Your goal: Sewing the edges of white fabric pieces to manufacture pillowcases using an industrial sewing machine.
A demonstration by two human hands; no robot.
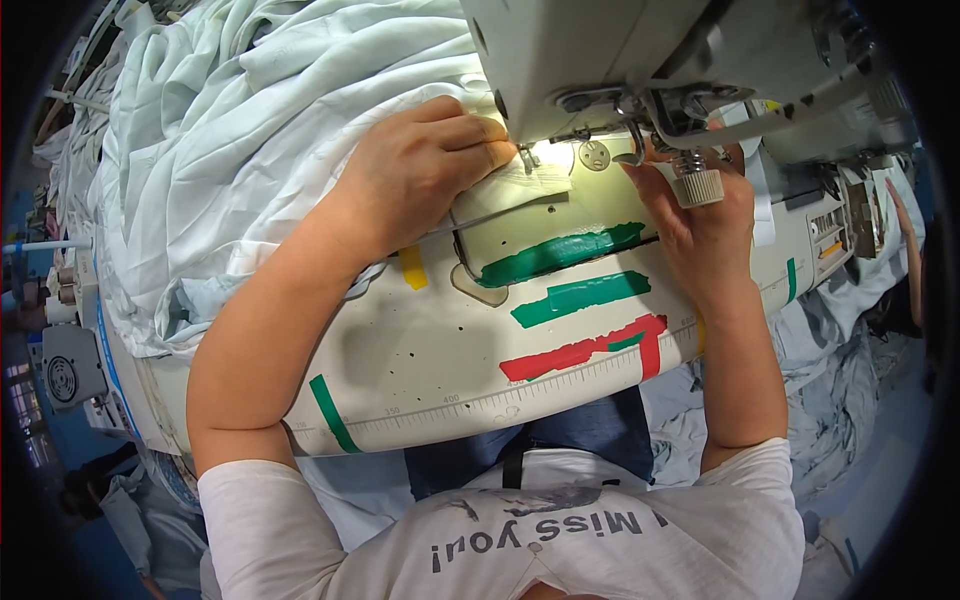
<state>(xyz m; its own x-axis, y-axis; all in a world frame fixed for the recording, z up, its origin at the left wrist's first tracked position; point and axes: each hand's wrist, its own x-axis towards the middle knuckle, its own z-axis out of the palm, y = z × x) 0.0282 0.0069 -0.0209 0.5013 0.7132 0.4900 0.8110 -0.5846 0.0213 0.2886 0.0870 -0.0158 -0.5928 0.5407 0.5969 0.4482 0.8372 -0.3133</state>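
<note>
My left hand (430,165) is closed, thumb and fingers pinching the edge of a pale white-green fabric (270,110) beside the presser foot (528,158) of a sewing machine (580,50). A flap of the fabric lies flat just in front of the lit needle area. To the right of the foot, my right hand (700,215) reaches up behind a ribbed white knob (698,187). Its thumb points left toward the round metal plate (594,155); machine parts hide most of its fingers, and I cannot see whether they hold anything.
The machine table (420,350) carries green tape (580,298), red tape (580,355) and a ruler scale along its front edge. Heaped fabric covers the left side. More cloth (820,400) hangs below on the right. A grey fan-like box (72,365) stands far left.
</note>
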